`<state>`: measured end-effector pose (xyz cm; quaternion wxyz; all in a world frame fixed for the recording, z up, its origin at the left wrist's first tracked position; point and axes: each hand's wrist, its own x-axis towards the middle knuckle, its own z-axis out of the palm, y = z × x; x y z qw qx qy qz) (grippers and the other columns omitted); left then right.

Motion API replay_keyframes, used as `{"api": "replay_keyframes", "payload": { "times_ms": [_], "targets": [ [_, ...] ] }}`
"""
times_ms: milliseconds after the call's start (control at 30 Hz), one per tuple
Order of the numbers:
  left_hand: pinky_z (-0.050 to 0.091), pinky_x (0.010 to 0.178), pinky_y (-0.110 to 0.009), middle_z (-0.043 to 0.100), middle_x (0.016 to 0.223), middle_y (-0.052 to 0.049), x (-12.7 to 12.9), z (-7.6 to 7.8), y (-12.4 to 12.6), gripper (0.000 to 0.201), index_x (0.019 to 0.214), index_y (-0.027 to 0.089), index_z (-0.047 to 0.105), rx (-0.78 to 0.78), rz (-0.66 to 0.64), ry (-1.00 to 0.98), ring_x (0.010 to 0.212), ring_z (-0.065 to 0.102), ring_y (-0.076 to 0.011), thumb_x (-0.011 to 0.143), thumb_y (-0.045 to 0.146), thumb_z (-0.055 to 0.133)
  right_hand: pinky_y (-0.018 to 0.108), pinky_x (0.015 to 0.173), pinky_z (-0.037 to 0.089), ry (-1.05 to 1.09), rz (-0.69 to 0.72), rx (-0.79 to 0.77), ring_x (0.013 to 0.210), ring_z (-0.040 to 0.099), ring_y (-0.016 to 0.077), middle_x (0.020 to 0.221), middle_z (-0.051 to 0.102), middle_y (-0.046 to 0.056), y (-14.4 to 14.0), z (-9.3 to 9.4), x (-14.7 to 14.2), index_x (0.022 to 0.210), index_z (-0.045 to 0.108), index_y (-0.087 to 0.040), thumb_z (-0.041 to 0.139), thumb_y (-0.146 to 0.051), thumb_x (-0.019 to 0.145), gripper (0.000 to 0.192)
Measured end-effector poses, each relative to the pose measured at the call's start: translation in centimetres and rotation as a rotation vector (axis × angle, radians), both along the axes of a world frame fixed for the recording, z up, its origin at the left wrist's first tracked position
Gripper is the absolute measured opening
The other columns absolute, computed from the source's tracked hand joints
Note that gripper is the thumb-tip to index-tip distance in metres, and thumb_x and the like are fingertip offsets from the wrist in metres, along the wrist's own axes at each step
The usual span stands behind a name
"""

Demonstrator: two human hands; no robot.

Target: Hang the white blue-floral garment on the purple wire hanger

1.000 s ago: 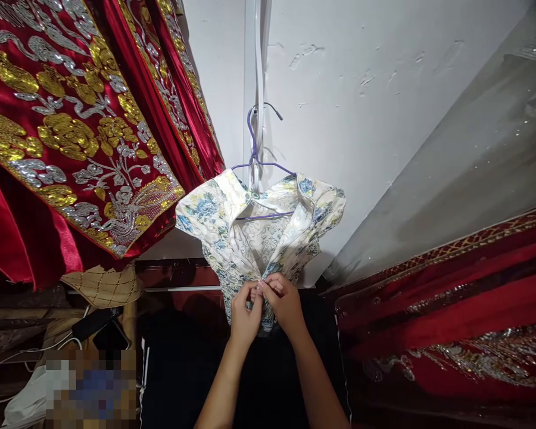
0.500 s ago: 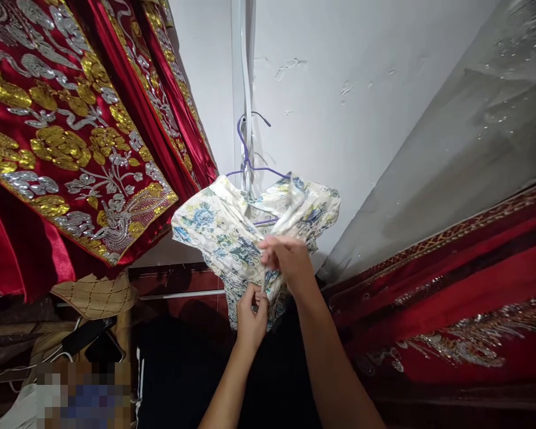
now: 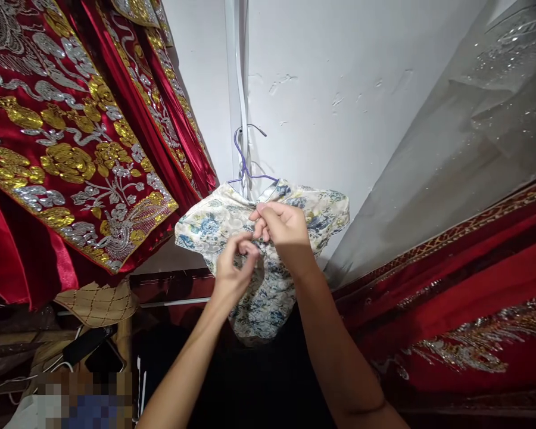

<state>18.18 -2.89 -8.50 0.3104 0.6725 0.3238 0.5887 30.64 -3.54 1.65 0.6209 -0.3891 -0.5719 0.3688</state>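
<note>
A short-sleeved blouse (image 3: pixel 268 313) in white with a blue and yellow floral print hangs on a purple wire hanger (image 3: pixel 245 170). My right hand (image 3: pixel 288 229) is at the front of its neckline, thumb and forefinger pinched together on the fabric edge. Just left and lower, my left hand (image 3: pixel 236 262) is in front of the blouse's chest. Its fingers curve loosely, with a gap between thumb and forefinger and no cloth visible in it. The blouse's front edges are partly hidden behind both hands.
Red garments with gold and silver embroidery (image 3: pixel 71 161) hang at left. A pale pole (image 3: pixel 239 77) runs down the white wall (image 3: pixel 339 65). On the right, a clear plastic cover (image 3: pixel 429 131) hangs near red beaded fabric (image 3: pixel 464 316). Lower left are a tan quilted item (image 3: pixel 98 304) and cables.
My left hand has risen from low on the blouse's front edge toward the chest, loosening its pinch. My right hand has moved up to the neckline, and the neck opening looks narrower.
</note>
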Motion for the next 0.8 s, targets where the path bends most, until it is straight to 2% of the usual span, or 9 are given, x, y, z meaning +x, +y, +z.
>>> {"api": "replay_keyframes", "payload": {
  "times_ms": [100,167,267,333,467,533,600,700,800],
  "targets": [
    [0.049,0.083,-0.03,0.067,0.103,-0.005,-1.1,6.7,1.2,0.033,0.131,0.023,0.058,0.255,0.139,0.052,0.088,0.062,-0.0163,0.098,0.026,0.056,0.022,0.048,0.036,-0.019,0.019,0.04,0.047,0.047,0.0092,0.051,0.057,-0.002,-0.1,0.3,0.0,0.073,0.067,-0.016,0.059,-0.035,0.094,0.029],
    [0.048,0.081,-0.029,0.069,0.099,-0.005,-1.3,9.5,1.5,0.019,0.112,0.02,0.067,0.317,0.163,0.199,0.087,0.062,-0.0162,0.099,0.026,0.055,0.023,0.049,0.036,-0.012,0.04,0.073,0.047,0.047,0.0097,0.051,0.056,-0.002,0.6,0.0,-0.1,0.074,0.066,-0.017,0.059,-0.038,0.094,0.03],
    [0.047,0.08,-0.029,0.069,0.089,-0.003,-1.7,11.1,1.8,0.014,0.092,0.018,0.067,0.364,0.225,0.321,0.083,0.062,-0.0161,0.098,0.025,0.057,0.024,0.049,0.034,0.017,0.027,0.061,0.047,0.045,0.0101,0.051,0.054,-0.003,2.4,-2.1,-0.1,0.071,0.063,-0.018,0.059,-0.042,0.092,0.032],
    [0.046,0.081,-0.028,0.068,0.088,-0.003,-2.9,11.0,2.2,0.012,0.091,0.018,0.067,0.368,0.303,0.238,0.085,0.062,-0.0158,0.097,0.025,0.059,0.024,0.049,0.033,0.012,-0.001,-0.018,0.046,0.043,0.0103,0.049,0.053,-0.003,3.0,-4.6,-0.2,0.066,0.061,-0.019,0.06,-0.041,0.09,0.032],
    [0.048,0.079,-0.023,0.064,0.084,0.0,-8.1,9.7,3.8,0.009,0.087,0.018,0.067,0.209,0.416,-0.346,0.08,0.06,-0.0129,0.093,0.024,0.064,0.025,0.052,0.035,-0.001,0.017,-0.17,0.048,0.046,0.0119,0.049,0.052,-0.002,1.3,-9.8,-0.8,0.06,0.06,-0.019,0.057,-0.036,0.09,0.034],
    [0.051,0.08,-0.024,0.064,0.082,-0.001,-11.1,8.4,4.3,0.01,0.085,0.016,0.065,-0.045,0.295,-0.726,0.079,0.061,-0.0131,0.092,0.023,0.062,0.026,0.052,0.035,0.045,0.034,-0.207,0.047,0.045,0.0119,0.048,0.052,-0.003,-0.4,-11.7,-1.4,0.059,0.06,-0.02,0.056,-0.035,0.09,0.035],
    [0.054,0.086,-0.03,0.068,0.085,-0.006,-13.2,6.4,4.3,0.017,0.09,0.014,0.064,-0.289,0.163,-0.938,0.085,0.065,-0.0166,0.096,0.021,0.05,0.026,0.052,0.034,0.085,0.059,-0.224,0.046,0.044,0.0116,0.047,0.051,-0.003,-1.9,-12.8,-2.1,0.059,0.059,-0.02,0.057,-0.037,0.091,0.036],
    [0.055,0.093,-0.036,0.073,0.095,-0.011,-13.8,1.8,3.5,0.032,0.101,0.015,0.063,-0.488,0.131,-0.981,0.102,0.068,-0.0198,0.099,0.015,0.032,0.026,0.05,0.032,0.108,0.087,-0.246,0.045,0.042,0.011,0.046,0.051,-0.003,-2.9,-13.8,-3.0,0.062,0.062,-0.02,0.058,-0.04,0.092,0.037],
    [0.054,0.099,-0.037,0.073,0.101,-0.01,-12.1,-3.9,2.1,0.032,0.097,0.021,0.063,-0.564,0.165,-0.865,0.113,0.067,-0.02,0.096,0.016,0.032,0.026,0.049,0.029,0.159,0.022,-0.286,0.046,0.039,0.0104,0.049,0.052,-0.002,-3.4,-14.4,-3.2,0.072,0.068,-0.018,0.059,-0.046,0.092,0.035]
  ]
}}
